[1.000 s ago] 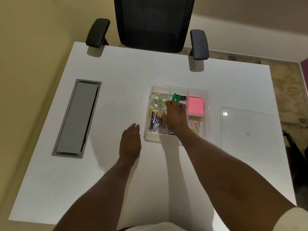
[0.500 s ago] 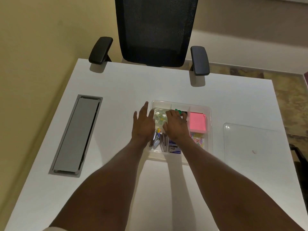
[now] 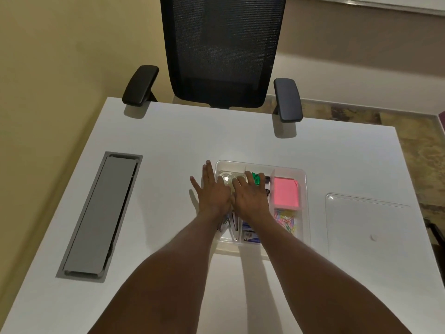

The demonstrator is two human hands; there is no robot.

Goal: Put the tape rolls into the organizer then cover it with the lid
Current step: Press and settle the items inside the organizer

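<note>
Over organizer (image 3: 304, 189): left hand (image 3: 212, 192), right hand (image 3: 250, 197) spread flat, held nothing | tucked tape rolls (image 3: 226, 177) down | next: fetch lid (image 3: 368, 225), needs open grip.

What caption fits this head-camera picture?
Both hands, left and right, spread over the clear organizer; lid waits alongside.

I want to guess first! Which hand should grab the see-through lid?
Probably the right hand. The lid lies flat on the table right of the organizer, while the left hand is at its far side.

Organizer (image 3: 304, 189) sits mid-table (image 3: 168, 131), lid (image 3: 368, 225) right of it, both hands over it
</note>
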